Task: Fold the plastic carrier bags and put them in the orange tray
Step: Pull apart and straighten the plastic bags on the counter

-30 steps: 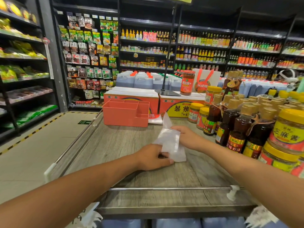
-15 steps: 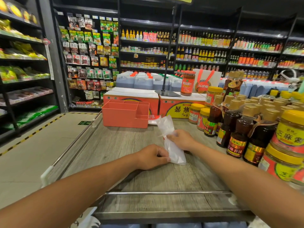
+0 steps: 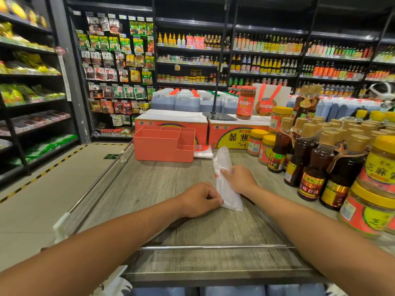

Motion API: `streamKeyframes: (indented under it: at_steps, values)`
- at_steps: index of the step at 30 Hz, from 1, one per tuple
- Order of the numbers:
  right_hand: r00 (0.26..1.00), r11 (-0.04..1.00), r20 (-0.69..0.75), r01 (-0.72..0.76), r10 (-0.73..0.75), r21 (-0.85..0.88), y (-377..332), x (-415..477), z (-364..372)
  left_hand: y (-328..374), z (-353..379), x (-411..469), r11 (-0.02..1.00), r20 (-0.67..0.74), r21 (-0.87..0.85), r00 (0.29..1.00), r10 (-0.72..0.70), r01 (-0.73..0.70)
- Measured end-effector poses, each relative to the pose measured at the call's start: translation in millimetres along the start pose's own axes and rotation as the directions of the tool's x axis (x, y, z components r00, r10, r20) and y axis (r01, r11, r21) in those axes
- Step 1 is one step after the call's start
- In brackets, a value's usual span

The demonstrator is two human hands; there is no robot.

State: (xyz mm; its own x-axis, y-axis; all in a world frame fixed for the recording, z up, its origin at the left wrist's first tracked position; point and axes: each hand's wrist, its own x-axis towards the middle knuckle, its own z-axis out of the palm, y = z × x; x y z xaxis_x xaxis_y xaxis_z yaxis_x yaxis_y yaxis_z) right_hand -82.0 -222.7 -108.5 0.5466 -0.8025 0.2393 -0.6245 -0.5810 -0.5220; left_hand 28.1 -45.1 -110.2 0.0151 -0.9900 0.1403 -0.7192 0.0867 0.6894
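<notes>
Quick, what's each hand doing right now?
Left hand: pinches the near end of the folded plastic carrier bag.
Right hand: rests on the bag's middle; grip cannot be told.
</notes>
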Motion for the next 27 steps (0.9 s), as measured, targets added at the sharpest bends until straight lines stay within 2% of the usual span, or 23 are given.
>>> streamKeyframes:
  at_steps: [4, 7, 9, 10, 12, 13, 15, 16, 21, 25, 27]
  values:
    - [0.998, 0.994, -0.029, 0.045, -0.048, -0.101, 1.2, -0.5, 5.5, 3.1, 3.1, -0.4, 0.999, -0.07, 0.0, 0.997, -0.038, 0.038]
    - [0.998, 0.992, -0.032, 0.041, -0.045, -0.116, 2.3, -0.3, 7.4, 9.6, 5.1, -4.1, 0.995, -0.183, 0.037, 0.979, -0.084, 0.093]
    - [0.998, 0.992, -0.039, 0.04, -0.045, -0.12, 3.2, 0.1, 7.6, 12.1, 4.5, -9.2, 0.974, -0.274, 0.213, 0.962, -0.016, 0.077]
    - [0.998, 0.992, -0.04, 0.037, -0.042, -0.121, 3.4, 0.6, 7.7, 11.5, 4.1, -11.4, 0.935, -0.284, 0.355, 0.954, 0.095, 0.013]
    - [0.999, 0.992, -0.03, 0.028, -0.032, -0.125, 3.7, 2.0, 7.9, 9.1, 6.0, -14.8, 0.817, -0.145, 0.556, 0.95, 0.277, -0.153]
    - [0.999, 0.991, -0.027, 0.025, -0.029, -0.13, 3.6, 2.4, 7.9, 9.4, 8.7, -16.9, 0.772, -0.029, 0.598, 0.957, 0.29, -0.215]
    - [0.999, 0.992, -0.034, 0.022, -0.026, -0.127, 3.5, 2.5, 7.3, 7.4, 14.7, -18.8, 0.742, 0.156, 0.629, 0.973, 0.169, -0.23]
    - [0.999, 0.993, -0.034, 0.02, -0.024, -0.116, 3.7, 2.8, 6.7, 7.3, 16.0, -19.8, 0.742, 0.199, 0.636, 0.974, 0.107, -0.212]
    - [0.999, 0.999, -0.035, -0.004, 0.002, -0.052, 2.1, 4.0, 0.9, 12.3, 14.1, -20.1, 0.742, 0.266, 0.651, 0.964, -0.024, -0.161]
    - [0.997, 0.968, -0.083, -0.014, -0.007, -0.251, 1.4, -0.2, -4.2, 14.8, 12.4, -19.7, 0.756, 0.304, 0.637, 0.95, -0.067, -0.151]
    - [0.996, 0.957, -0.087, -0.041, 0.017, -0.287, 6.2, -0.6, -6.2, 15.3, 10.1, -19.6, 0.762, 0.321, 0.629, 0.944, -0.077, -0.152]
